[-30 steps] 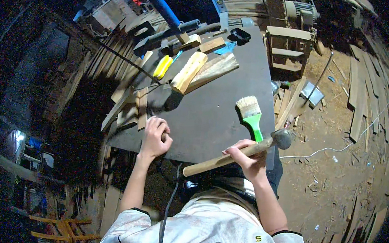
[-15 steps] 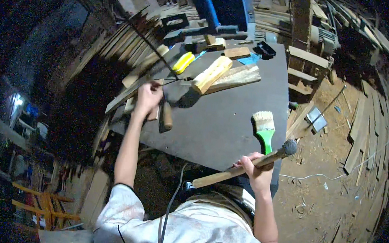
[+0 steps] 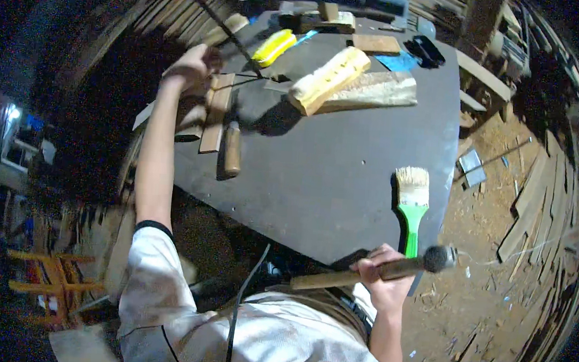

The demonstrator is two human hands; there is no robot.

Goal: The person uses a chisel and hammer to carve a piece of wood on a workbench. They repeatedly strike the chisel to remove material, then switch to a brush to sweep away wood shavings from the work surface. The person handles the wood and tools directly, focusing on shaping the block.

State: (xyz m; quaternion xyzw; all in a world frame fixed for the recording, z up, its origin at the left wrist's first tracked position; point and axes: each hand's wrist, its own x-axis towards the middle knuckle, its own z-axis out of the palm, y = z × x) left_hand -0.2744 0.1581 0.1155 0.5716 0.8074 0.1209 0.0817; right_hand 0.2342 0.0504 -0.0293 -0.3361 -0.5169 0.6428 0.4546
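Note:
In my right hand [image 3: 385, 277] is a hammer [image 3: 326, 280], fingers wrapped round its wooden handle near the dark round head, held across the table's near edge. My left hand [image 3: 193, 68] reaches over the table's left edge, beside several wood pieces; its fingers are blurred and partly in shadow, and what they touch is unclear. Close by lies a flat reddish wood strip [image 3: 218, 111]. Alongside that strip is a tool with a rounded wooden handle [image 3: 233, 153]. A paintbrush with a green handle [image 3: 414, 191] lies just beyond my right hand.
Two pale wood blocks [image 3: 331, 81], one resting on the other, lie mid-table [image 3: 332, 157]. Behind them are a yellow object [image 3: 274, 47], a flat wood block [image 3: 376, 44] and a black tray-like item [image 3: 425, 51]. A dark rod [image 3: 226, 30] slants over the far left. Boards [image 3: 528, 213] line the right-hand floor.
My left hand has moved away and to the left, off the wood strip. The view has shifted. The hammer stays in my right hand, now held flatter.

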